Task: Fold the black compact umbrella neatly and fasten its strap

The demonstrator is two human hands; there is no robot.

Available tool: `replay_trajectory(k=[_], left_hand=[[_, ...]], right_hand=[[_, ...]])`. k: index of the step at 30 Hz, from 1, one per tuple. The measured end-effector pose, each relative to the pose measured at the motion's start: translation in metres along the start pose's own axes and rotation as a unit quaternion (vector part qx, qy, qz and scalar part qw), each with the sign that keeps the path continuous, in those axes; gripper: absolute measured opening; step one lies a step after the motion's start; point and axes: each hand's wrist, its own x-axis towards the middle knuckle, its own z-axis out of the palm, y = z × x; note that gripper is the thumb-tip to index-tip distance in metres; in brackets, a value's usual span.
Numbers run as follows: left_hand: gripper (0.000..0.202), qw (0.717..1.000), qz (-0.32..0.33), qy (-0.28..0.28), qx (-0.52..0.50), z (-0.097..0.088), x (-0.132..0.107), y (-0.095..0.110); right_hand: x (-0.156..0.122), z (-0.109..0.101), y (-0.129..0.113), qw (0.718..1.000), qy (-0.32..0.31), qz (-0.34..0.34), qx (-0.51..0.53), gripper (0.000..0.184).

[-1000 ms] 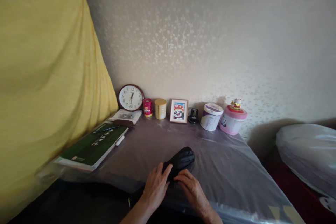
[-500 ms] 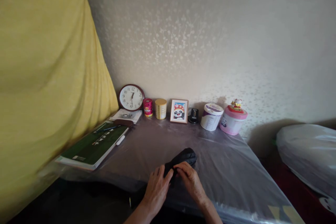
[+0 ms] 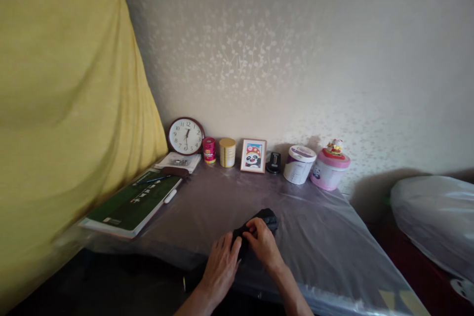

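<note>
A long black fabric bundle [image 3: 269,216], which looks like a folded umbrella, lies slantwise near the front edge of the table. Its far end is rounded and points away to the right; its near end is hidden by my hands. My left hand [image 3: 221,261] is closed on the near part, thumb along its side. Farther up, my right hand [image 3: 263,244] pinches the fabric, fingers bent over the top. A small shiny bit shows beside my left thumb, too small to name.
Plastic sheeting covers the table [image 3: 215,197]. Along the wall stand a clock [image 3: 185,136], two small cans, a picture frame [image 3: 254,156], a black object and two tubs, one bearing a figurine [image 3: 334,147]. Left lies a green book [image 3: 137,202] beside a yellow curtain [image 3: 74,84].
My right hand has shifted slightly up along the black bundle, its fingers now bent higher over the fabric. My left hand has stayed nearly in place.
</note>
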Motion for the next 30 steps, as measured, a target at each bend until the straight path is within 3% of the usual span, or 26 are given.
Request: replay_trajectory(k=[3, 7, 12, 16, 22, 25, 30], left_hand=[[0.056, 1.000, -0.004, 0.002, -0.020, -0.001, 0.000, -0.003], [0.072, 0.992, -0.039, -0.009, -0.116, -0.008, -0.003, -0.011], [0.077, 0.982, -0.057, -0.031, -0.176, -0.013, -0.009, -0.023], [0.076, 0.979, -0.064, -0.034, -0.190, -0.014, -0.012, -0.027], [0.075, 0.989, -0.044, -0.015, -0.142, -0.019, -0.014, -0.029], [0.076, 0.993, -0.019, -0.006, -0.116, -0.020, -0.014, -0.029], [0.078, 0.996, 0.008, 0.002, -0.094, -0.019, -0.013, -0.029]], right_hand=[[0.000, 0.000, 0.003, 0.996, 0.001, 0.050, 0.074, 0.012], [-0.004, -0.008, 0.013, 0.960, 0.017, 0.137, 0.244, 0.034], [-0.008, -0.018, 0.026, 0.948, 0.042, 0.162, 0.272, 0.039], [-0.008, -0.016, 0.022, 0.967, 0.030, 0.117, 0.225, 0.034], [0.001, -0.010, -0.003, 0.996, 0.011, -0.021, 0.085, 0.023], [0.006, -0.006, -0.011, 0.997, -0.001, -0.072, 0.035, 0.026], [0.011, 0.003, -0.013, 0.996, -0.030, -0.088, -0.005, 0.038]])
